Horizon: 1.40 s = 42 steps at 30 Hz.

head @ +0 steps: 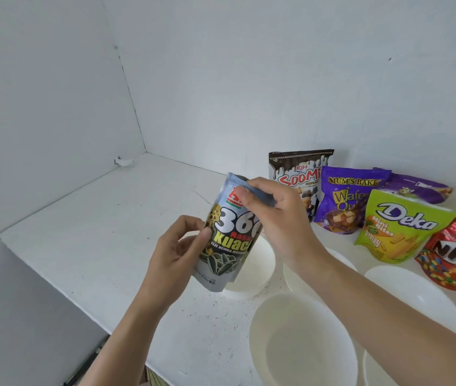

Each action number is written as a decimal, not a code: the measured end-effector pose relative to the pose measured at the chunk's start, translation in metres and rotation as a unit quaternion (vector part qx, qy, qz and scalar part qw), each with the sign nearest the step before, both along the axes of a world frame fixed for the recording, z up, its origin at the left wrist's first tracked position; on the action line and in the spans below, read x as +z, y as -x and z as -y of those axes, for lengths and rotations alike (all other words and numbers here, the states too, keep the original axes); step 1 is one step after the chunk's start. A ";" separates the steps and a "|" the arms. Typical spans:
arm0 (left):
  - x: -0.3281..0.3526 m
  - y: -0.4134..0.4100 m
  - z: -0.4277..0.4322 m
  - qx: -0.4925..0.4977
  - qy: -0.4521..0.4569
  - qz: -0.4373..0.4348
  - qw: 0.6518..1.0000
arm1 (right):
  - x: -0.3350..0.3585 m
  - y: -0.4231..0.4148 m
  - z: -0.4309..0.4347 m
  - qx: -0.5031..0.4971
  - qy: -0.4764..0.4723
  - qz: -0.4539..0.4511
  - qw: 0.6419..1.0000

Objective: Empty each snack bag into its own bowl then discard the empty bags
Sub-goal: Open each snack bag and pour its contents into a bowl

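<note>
Seed bag [229, 235] held above tabletop [104, 235]
L hand [176, 257] fingers clamp its side, R hand [279, 218] fingers pinch top; bowl [261, 263] just behind.

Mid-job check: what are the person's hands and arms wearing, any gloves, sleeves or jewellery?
The left hand and right hand are ungloved, with no rings showing. No sleeves, watch or bands appear anywhere up to the frame edge.
</note>
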<state>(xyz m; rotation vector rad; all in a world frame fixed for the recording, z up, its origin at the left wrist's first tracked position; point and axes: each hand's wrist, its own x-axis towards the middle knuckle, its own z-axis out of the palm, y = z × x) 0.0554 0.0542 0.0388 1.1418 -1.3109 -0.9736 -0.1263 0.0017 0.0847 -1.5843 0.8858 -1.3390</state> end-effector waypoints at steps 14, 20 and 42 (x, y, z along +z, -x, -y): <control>-0.014 0.014 0.010 -0.033 -0.087 -0.158 0.983 | -0.002 0.024 -0.001 -0.071 -0.081 0.081 0.991; -0.019 0.030 0.011 -0.038 -0.005 -0.144 0.989 | 0.005 0.038 0.002 -0.104 -0.087 0.114 0.984; -0.025 -0.026 0.022 0.035 -0.015 -0.153 0.987 | -0.027 0.022 0.045 -0.025 -0.115 -0.007 0.993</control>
